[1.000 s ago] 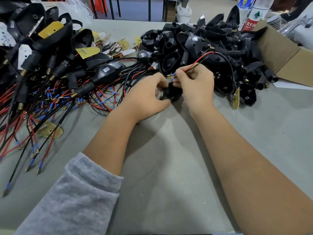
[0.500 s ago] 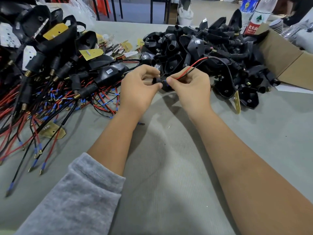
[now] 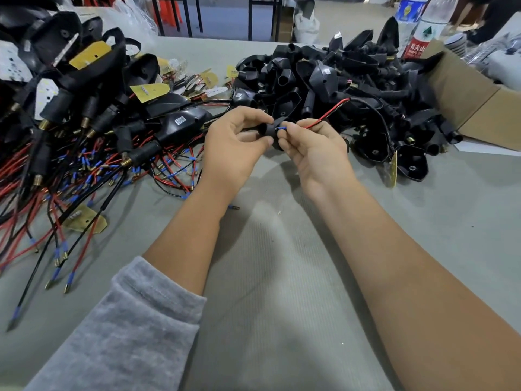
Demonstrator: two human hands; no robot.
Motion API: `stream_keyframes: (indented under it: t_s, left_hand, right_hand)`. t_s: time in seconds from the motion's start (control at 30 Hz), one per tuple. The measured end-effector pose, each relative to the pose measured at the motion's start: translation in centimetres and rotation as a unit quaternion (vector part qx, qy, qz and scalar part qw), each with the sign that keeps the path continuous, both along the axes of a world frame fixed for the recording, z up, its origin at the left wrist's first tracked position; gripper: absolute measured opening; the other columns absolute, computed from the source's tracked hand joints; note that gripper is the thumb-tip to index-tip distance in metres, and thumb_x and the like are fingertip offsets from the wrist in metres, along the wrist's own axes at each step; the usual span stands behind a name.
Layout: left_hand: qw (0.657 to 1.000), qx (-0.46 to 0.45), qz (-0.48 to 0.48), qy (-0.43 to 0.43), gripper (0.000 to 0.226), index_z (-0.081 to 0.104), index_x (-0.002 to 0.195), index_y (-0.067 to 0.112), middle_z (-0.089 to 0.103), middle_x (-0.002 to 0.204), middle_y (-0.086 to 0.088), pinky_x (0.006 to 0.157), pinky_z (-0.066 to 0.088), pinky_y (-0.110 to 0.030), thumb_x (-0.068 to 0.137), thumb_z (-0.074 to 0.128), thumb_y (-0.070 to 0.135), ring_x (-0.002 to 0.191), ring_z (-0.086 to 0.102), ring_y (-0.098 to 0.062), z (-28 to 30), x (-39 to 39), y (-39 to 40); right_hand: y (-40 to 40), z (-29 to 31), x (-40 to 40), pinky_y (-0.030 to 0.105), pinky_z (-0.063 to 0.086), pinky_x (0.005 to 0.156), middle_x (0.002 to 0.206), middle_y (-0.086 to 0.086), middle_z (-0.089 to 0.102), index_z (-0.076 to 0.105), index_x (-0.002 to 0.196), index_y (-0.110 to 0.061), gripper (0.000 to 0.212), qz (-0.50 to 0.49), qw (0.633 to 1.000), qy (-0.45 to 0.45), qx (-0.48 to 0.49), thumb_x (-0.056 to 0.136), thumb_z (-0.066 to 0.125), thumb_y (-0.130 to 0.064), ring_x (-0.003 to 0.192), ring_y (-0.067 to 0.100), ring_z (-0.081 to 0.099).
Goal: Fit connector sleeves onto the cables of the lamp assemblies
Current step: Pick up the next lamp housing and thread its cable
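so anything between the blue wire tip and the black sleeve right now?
Nothing visible. The right hand pinches the red wire just behind its blue tip, which sits right at the black sleeve gripped by the left hand. Whether the tip has entered can't be told.

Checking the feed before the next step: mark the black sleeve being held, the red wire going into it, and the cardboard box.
black sleeve (image 3: 268, 130): head view, its body between the fingertips.
red wire (image 3: 329, 112): head view, mid-run above the right hand.
cardboard box (image 3: 462, 100): head view, its near flap.
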State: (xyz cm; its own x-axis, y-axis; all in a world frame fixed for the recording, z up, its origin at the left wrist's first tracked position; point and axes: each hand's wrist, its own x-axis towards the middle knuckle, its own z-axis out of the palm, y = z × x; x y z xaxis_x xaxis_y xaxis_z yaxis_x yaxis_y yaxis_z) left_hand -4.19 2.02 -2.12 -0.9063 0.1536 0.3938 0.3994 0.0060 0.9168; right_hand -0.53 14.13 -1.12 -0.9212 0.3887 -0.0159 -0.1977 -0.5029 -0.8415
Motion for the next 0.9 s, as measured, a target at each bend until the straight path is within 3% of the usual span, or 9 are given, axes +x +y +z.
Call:
stream_keyframes:
  t_s: [0.23, 0.37, 0.57, 0.77, 0.9]
  left_hand:
    - [1.000, 0.004, -0.006, 0.002, 0.030, 0.064, 0.094, 0.009, 0.068, 0.093, 0.001, 0.076, 0.050, -0.015, 0.078, 0.066, -0.016, 0.081, 0.066, 0.000, -0.02, 0.16, 0.12]
    - [1.000, -0.013, -0.008, 0.025, 0.028, 0.065, 0.093, 0.016, 0.069, 0.096, 0.001, 0.088, 0.052, -0.023, 0.078, 0.071, -0.008, 0.093, 0.066, -0.009, -0.10, 0.15, 0.21]
    - [1.000, 0.001, -0.013, 0.007, 0.029, 0.066, 0.093, 0.019, 0.069, 0.099, -0.002, 0.089, 0.053, -0.028, 0.079, 0.071, -0.006, 0.095, 0.067, -0.014, -0.15, -0.11, -0.01]
    - [1.000, 0.005, -0.017, 0.012, 0.032, 0.064, 0.094, 0.016, 0.067, 0.099, -0.002, 0.093, 0.051, -0.028, 0.077, 0.067, -0.012, 0.099, 0.065, -0.012, -0.04, 0.11, 0.06]
    - [1.000, 0.013, -0.002, -0.002, 0.041, 0.059, 0.109, 0.015, 0.064, 0.109, -0.005, 0.087, 0.051, -0.020, 0.077, 0.070, -0.010, 0.098, 0.063, -0.006, -0.07, 0.08, 0.12]
  right_hand:
    - [0.41, -0.23, -0.35, 0.022, 0.055, 0.068, 0.076, 0.010, 0.064, 0.054, 0.076, -0.010, 0.023, -0.003, 0.999, -0.037, 0.028, 0.088, 0.061, 0.008, 0.063, 0.013, 0.064]
    - [0.75, -0.37, -0.35, 0.023, 0.060, 0.071, 0.071, 0.011, 0.067, 0.056, 0.076, -0.007, 0.021, 0.011, 0.999, -0.035, -0.040, 0.088, 0.060, 0.010, 0.063, 0.015, 0.069]
    - [0.62, -0.33, -0.34, 0.023, 0.060, 0.070, 0.075, 0.013, 0.069, 0.055, 0.078, -0.004, 0.019, 0.043, 0.992, -0.034, -0.114, 0.090, 0.058, 0.010, 0.068, 0.018, 0.071]
    - [0.27, -0.11, -0.13, 0.017, 0.056, 0.062, 0.069, 0.006, 0.065, 0.054, 0.078, -0.009, 0.023, 0.034, 0.999, -0.036, -0.006, 0.088, 0.060, 0.011, 0.061, 0.012, 0.068]
    - [0.39, -0.04, 0.08, 0.016, 0.047, 0.059, 0.071, 0.003, 0.063, 0.057, 0.079, -0.012, 0.021, 0.010, 0.993, -0.034, 0.115, 0.084, 0.066, 0.006, 0.061, 0.008, 0.061]
